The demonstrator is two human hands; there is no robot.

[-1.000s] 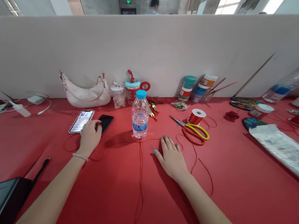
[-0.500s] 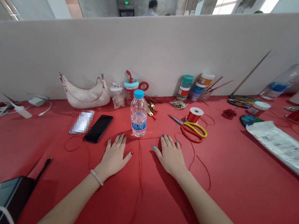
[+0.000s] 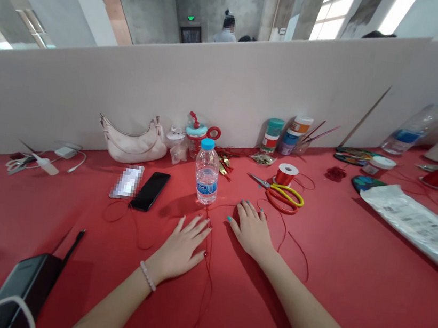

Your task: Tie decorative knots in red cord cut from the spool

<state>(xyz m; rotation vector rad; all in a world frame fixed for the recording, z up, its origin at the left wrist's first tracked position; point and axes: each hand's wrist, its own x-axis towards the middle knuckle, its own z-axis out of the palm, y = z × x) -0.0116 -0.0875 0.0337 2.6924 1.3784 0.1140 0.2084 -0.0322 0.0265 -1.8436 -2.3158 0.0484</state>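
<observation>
Palm down on the red tabletop (image 3: 248,308), my left hand (image 3: 180,247) has its fingers spread, and its fingertips lie at a thin red cord (image 3: 209,286). My right hand (image 3: 253,231) rests flat to the right of it, fingers outstretched, close to another stretch of cord. Neither hand grasps anything. A water bottle (image 3: 206,178) with a blue cap stands upright just beyond and between the hands. Past my right fingertips lie scissors (image 3: 286,195) with one yellow and one red handle, beside a spool of red cord (image 3: 285,174).
At left are a black phone (image 3: 151,191), a pale handbag (image 3: 135,145) and a black power bank (image 3: 25,284). Paint jars (image 3: 273,136) line the white partition (image 3: 228,90). A white plastic package (image 3: 416,225) lies at right. A person (image 3: 227,28) is beyond the partition.
My left hand has slid right, its fingers now turned toward the cord below the bottle. My right hand stays flat in about the same place. The view has tilted up slightly.
</observation>
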